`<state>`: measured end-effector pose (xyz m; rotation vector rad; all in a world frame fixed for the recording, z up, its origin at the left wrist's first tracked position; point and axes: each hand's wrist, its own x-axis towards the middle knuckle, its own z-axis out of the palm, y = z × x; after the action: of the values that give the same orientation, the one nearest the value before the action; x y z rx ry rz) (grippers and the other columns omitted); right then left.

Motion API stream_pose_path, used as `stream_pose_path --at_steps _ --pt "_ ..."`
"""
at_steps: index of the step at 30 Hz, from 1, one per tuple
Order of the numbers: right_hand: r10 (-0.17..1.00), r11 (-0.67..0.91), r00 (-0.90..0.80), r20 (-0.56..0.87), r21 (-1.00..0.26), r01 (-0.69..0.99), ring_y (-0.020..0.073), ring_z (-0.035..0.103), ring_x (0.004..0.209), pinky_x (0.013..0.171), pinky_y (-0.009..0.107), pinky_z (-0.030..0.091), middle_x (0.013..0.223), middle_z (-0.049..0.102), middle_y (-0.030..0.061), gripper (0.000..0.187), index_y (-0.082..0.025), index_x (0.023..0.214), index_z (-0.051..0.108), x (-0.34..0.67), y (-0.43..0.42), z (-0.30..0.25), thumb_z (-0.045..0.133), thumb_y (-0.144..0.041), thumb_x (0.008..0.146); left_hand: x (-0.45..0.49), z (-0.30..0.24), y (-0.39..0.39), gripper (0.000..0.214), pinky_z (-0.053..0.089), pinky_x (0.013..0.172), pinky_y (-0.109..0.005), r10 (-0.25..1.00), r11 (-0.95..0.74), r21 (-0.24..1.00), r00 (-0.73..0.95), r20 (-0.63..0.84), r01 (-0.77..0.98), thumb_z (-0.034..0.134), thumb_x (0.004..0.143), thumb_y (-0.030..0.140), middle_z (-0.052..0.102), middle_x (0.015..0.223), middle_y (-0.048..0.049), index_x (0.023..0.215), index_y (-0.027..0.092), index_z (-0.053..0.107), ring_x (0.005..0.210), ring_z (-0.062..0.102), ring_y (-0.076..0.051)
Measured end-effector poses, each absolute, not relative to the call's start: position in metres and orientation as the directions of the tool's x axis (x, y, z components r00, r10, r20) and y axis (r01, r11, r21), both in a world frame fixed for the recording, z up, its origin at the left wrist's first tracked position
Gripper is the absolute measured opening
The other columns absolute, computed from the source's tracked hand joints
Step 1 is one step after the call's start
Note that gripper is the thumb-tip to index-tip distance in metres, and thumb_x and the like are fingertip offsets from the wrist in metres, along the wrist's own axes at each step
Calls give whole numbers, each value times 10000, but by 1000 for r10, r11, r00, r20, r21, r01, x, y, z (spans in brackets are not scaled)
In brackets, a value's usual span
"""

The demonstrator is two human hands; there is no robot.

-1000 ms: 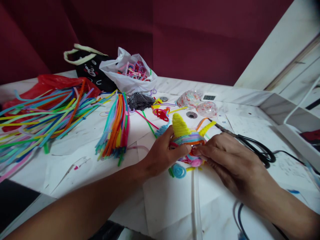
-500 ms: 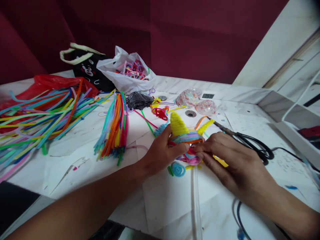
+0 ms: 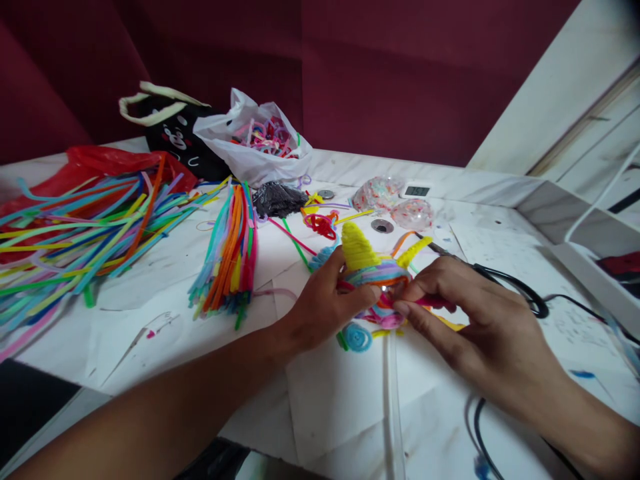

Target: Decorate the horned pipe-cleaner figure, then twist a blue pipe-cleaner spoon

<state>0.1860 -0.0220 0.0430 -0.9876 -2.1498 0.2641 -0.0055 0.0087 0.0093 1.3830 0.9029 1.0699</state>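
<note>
My left hand (image 3: 323,303) is closed around the left side of a pipe-cleaner figure (image 3: 383,272) made of coiled multicoloured strands. Two yellow points (image 3: 357,245) stick up from its top, and pink and red strands show lower down. At the figure's right side, my right hand (image 3: 477,317) pinches a pink-red pipe cleaner (image 3: 436,302) between thumb and fingers. The far side of the figure is hidden by my fingers. A flat blue coil (image 3: 358,338) lies just below it. Scissors with black handles (image 3: 515,283) lie partly behind my right hand.
On the left are loose pipe cleaners (image 3: 100,247) over a red bag, and a bundle (image 3: 227,260) beside them. Behind stand a white bag (image 3: 245,160) of scraps and a black tote (image 3: 173,143). Clear bags (image 3: 377,193) and a small digital display (image 3: 417,191) sit at the back.
My right hand's fingers have bent and shifted slightly up at the figure's side, and more of the pink-red pipe cleaner shows between them. My left hand keeps its hold.
</note>
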Motion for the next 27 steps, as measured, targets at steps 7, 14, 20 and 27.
stream_pose_path --at_steps 7,14,20,27 --pt "721 686 -441 534 -461 563 133 558 746 623 249 480 814 585 31 62 -186 870 622 186 -22 43 577 -157 900 -5 8 9 441 489 896 -349 939 -121 990 313 139 -77 676 776 312 644 1099 -55 1171 179 529 1050 600 -233" --pt "738 666 -424 526 -465 583 129 560 708 624 258 481 804 580 27 67 -184 858 612 185 -23 44 568 -168 906 -5 8 9 450 500 882 -359 937 -125 990 320 139 -64 674 774 324 644 1073 -51 1175 186 526 989 606 -223" --pt "798 599 -407 444 -515 613 130 569 731 639 257 481 823 585 35 70 -185 870 616 185 -24 45 565 -205 913 -5 8 8 463 490 902 -367 939 -69 994 330 93 -85 685 750 312 632 1043 -38 1164 182 523 979 603 -217" --pt "800 598 -419 429 -513 615 132 572 706 630 270 471 803 586 31 91 -187 852 614 184 -24 45 552 -205 916 -5 9 8 457 500 847 -332 947 -50 995 313 76 -92 706 716 287 635 1028 -27 1133 189 549 1033 599 -237"
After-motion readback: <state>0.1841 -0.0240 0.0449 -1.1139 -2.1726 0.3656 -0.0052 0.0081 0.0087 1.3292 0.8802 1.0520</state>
